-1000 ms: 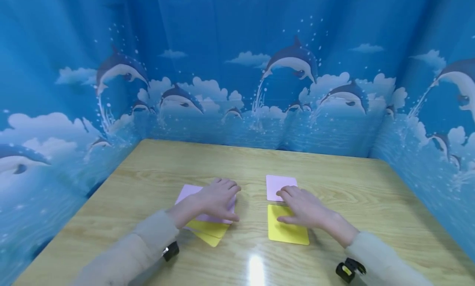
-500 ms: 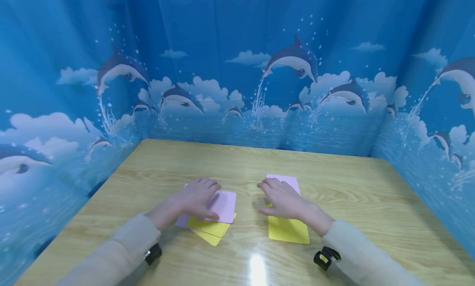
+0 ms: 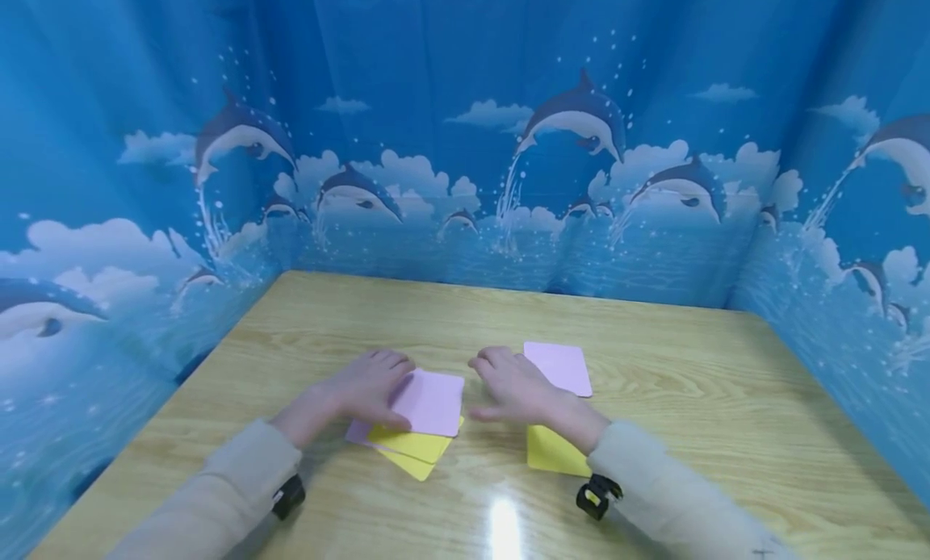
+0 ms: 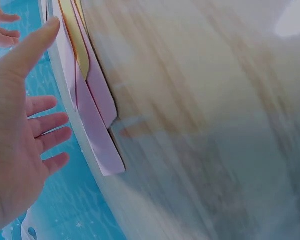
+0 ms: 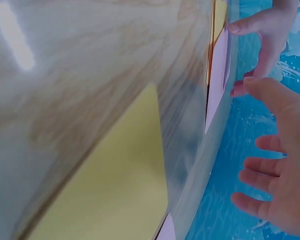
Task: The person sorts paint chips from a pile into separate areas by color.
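An untidy pile of square cards lies left of centre, with a pink card (image 3: 434,403) on top and yellow cards (image 3: 412,445) sticking out below. Over the pile's left side is my left hand (image 3: 361,392), thumb and fingers spread apart and nothing held. My right hand (image 3: 514,390) hovers between that pile and two separate cards, its fingers loosely bent around nothing. Those two are a pink card (image 3: 559,368) at the back and a yellow card (image 3: 555,449) in front, partly covered by the right wrist. The right wrist view shows the yellow card (image 5: 115,175) flat on the table.
The cards lie on a wood-grain table (image 3: 654,366). A blue curtain (image 3: 436,140) printed with dolphins hangs along its back and sides. Each wrist carries a small black camera, such as the right wrist camera (image 3: 598,495). Light glares off the front of the tabletop.
Both hands have shifted left, the right one from over the separate cards towards the pile. More of the pile's top pink card shows now. The cards themselves stay in place.
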Demonstrator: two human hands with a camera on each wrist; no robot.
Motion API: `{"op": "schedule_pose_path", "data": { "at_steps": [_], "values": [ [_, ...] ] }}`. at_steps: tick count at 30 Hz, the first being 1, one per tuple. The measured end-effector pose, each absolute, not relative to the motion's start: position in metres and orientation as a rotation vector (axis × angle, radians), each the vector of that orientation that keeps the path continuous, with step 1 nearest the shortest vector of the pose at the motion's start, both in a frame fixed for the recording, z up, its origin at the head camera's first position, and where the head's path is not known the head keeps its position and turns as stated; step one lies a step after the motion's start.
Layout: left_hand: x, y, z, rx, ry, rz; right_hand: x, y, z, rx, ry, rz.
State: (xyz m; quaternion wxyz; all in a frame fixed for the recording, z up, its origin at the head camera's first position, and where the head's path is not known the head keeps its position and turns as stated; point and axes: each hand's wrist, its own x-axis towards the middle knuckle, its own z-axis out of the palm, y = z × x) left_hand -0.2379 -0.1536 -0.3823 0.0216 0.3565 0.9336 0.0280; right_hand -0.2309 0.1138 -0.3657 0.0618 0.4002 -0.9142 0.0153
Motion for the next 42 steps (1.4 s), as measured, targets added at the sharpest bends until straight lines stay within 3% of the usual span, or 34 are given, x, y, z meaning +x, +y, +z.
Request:
{"op": "schedule_pose_path", "data": {
  "at_steps": [14, 42],
  "values": [
    [-0.238, -0.155, -0.386, 1.115, 2.849, 0.073, -0.233, 0.081, -0.377, 1.279, -2.936, 0.069],
    [-0.237, -0.155, -0.386, 1.135, 2.868, 0.038, -0.242, 0.063, -0.382, 1.212, -3.09, 0.038]
  ]
}}
